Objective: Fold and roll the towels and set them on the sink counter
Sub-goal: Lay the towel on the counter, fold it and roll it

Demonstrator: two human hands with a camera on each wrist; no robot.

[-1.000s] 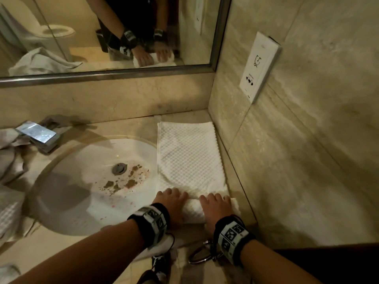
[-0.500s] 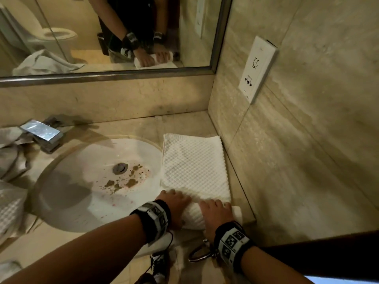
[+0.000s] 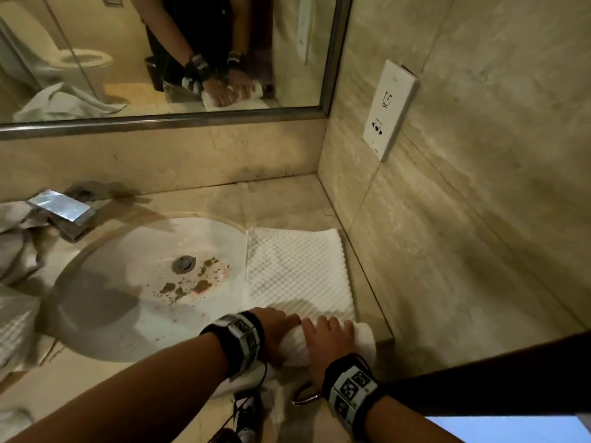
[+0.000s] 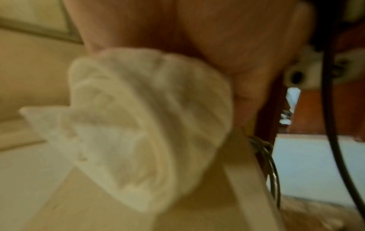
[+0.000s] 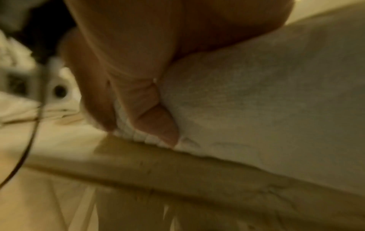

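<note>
Counter point(image 3: 281, 199) of beige stone, sink basin point(image 3: 105, 302) set into it, wall at the right. White waffle towel point(image 3: 297, 270) lies on the counter strip between basin and wall, folded into a long band; its long axis runs from the near edge away toward the mirror point(image 3: 160, 52).

Near end of the band is wound into a roll point(image 3: 363, 338), roll axis crosswise, parallel to the counter's front edge. Unrolled flat part lies straight ahead of the roll, on its far side, so the coming move is judged to be a push away from the body along the band.

Left hand point(image 3: 275, 330) lies over the roll's left end, right hand point(image 3: 326, 340) over its middle and right; both equally near, side by side. Right wrist view: thumb point(image 5: 158, 118) tucked under the roll, so this hand wraps it. Left wrist view is blurred; roll's spiral end point(image 4: 138, 125) shows below the palm, and the hand probably cups it rather than clamps it.

Loose grey towels point(image 3: 16, 251) lie left of the faucet point(image 3: 60, 209).
</note>
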